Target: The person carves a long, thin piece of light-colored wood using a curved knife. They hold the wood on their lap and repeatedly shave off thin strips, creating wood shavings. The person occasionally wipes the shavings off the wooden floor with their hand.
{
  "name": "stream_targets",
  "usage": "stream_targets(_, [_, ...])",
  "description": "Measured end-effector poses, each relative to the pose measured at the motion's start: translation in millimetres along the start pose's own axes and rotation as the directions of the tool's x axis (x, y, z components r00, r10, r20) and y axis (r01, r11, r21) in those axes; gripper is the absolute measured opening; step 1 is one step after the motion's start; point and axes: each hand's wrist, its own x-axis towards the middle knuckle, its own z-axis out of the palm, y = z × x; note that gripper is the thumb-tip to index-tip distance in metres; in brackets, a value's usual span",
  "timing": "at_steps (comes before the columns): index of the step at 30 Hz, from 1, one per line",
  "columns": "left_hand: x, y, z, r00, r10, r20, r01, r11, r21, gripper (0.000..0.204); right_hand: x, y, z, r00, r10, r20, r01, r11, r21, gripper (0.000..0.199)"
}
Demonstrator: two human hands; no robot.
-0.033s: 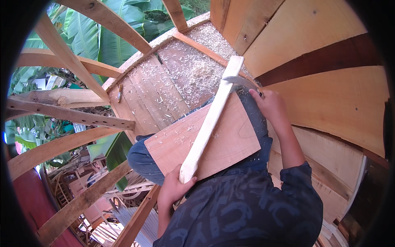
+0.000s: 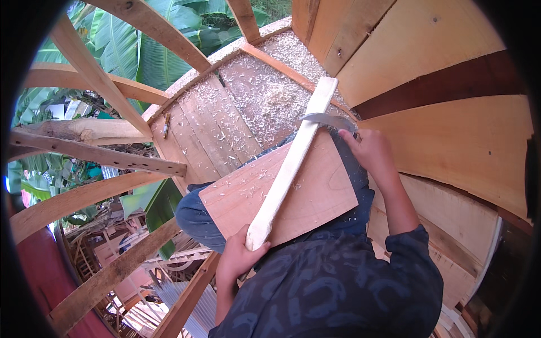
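At the far left, wooden slats (image 2: 96,150) stand out past the floor, with broad green leaves (image 2: 163,59) behind the upper ones. A small, slim brown item (image 2: 166,125) lies just inside the left edge of the plank floor (image 2: 189,127). The person's left knee (image 2: 194,211), in blue trousers, is bent beneath the left corner of a flat reddish board (image 2: 324,183), which rests across the lap. Near the board's bottom corner, the left hand (image 2: 241,256) is closed round the lower end of a long pale wooden piece (image 2: 288,166), thumb on one side and fingers on the other. This piece slants over the board from that hand and runs past the top corner, its far end reaching over the floor. Curled shavings (image 2: 282,101) are strewn over the floor, thickest toward its far right part, and a few lie on the board. A curved knife (image 2: 333,120) crosses the pale piece short of its far end, just beyond the board's top corner. The right hand (image 2: 375,151) has its fingers curled round the knife's grip, which is hidden, and its thumb stretched toward the blade. Wide planks (image 2: 451,141) line the right side.
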Motion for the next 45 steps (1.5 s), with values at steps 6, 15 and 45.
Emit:
stream_targets(6, [-6.6, 13.0, -5.4, 0.990, -0.069, -0.123, 0.103, 0.949, 0.298, 0.055, -38.5, -25.6, 19.4, 0.991, -0.121, 0.050, 0.112, 0.981, 0.160, 0.055])
stream_targets(15, [-20.4, 4.6, -15.4, 0.962, 0.178, -0.205, 0.009, 0.736, 0.677, 0.053, -50.8, -35.2, 18.6, 0.942, -0.329, 0.068, 0.309, 0.928, 0.206, 0.034])
stream_targets(45, [13.2, 6.9, 15.4, 0.413, 0.735, -0.538, -0.758, 0.605, 0.244, 0.020, -121.8, -12.2, 23.3, 0.909, -0.388, -0.155, 0.416, 0.814, 0.406, 0.039])
